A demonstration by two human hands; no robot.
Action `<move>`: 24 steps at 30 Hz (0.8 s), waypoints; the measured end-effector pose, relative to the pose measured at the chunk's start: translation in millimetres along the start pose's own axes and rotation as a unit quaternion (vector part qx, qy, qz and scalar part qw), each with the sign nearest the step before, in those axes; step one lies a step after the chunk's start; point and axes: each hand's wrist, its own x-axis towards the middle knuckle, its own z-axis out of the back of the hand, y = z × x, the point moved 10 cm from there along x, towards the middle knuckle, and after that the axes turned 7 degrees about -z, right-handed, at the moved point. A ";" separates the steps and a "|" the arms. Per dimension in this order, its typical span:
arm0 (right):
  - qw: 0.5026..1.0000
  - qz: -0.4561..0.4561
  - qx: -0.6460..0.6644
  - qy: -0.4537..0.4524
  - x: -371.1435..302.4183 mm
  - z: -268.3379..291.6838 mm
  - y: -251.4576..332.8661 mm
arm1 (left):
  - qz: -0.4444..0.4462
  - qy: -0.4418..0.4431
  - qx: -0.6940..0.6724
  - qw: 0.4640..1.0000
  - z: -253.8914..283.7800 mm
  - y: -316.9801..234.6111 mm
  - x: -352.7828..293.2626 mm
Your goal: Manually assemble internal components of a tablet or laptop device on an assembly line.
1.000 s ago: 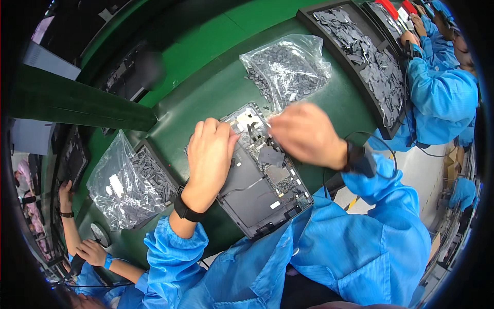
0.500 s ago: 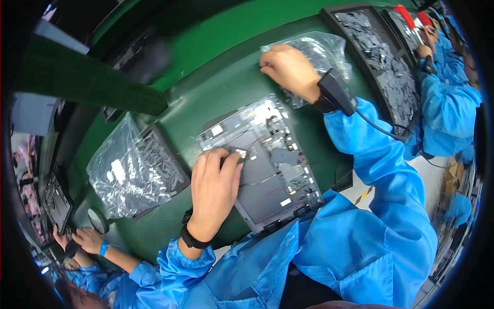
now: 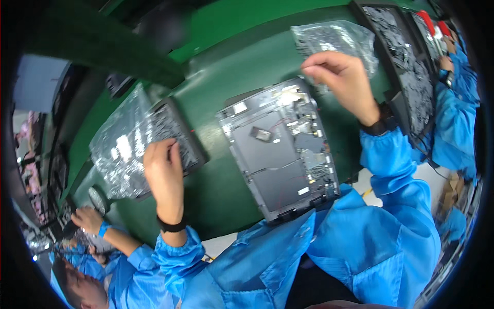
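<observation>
At the far left, a co-worker's hand (image 3: 88,220) with a blue wristband (image 3: 104,229) is showing near a round grey disc (image 3: 96,200). Next along, a clear plastic bag (image 3: 121,154) is lying on the green tabletop (image 3: 206,118), partly covering a dark tray (image 3: 196,147) that is holding small dark strips (image 3: 163,123). The person's left hand (image 3: 162,162) is hovering over the tray's near part, its fingers bending toward the thumb; I cannot tell whether it is grasping anything or touching the strips. In the middle, an opened flat device (image 3: 275,177) is lying at a slant near the person's body, clear of the left hand, with a small dark part (image 3: 261,134) and thin red wires resting inside it. Beyond its upper right corner, the right hand (image 3: 346,77) is pinching thumb and forefinger together in front of a second plastic bag (image 3: 334,38); whether something tiny is caught between them, I cannot tell. Farther right, a large dark tray (image 3: 387,67) is carrying many grey pieces (image 3: 414,77), and a blue-sleeved co-worker (image 3: 455,123) is sitting beside it.
</observation>
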 end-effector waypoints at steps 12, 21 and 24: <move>0.986 0.069 -0.146 0.029 -0.8 -18.5 -10.7 | 0.026 0.087 0.031 0.995 -8.3 1.0 8.7; 0.979 0.019 -0.195 -0.049 -9.5 -19.5 -10.0 | 0.011 0.080 0.044 0.996 -9.9 -2.8 11.4; 0.971 0.050 -0.208 -0.104 -16.5 -20.3 -0.6 | 0.052 0.033 0.011 0.998 -4.5 -0.3 9.4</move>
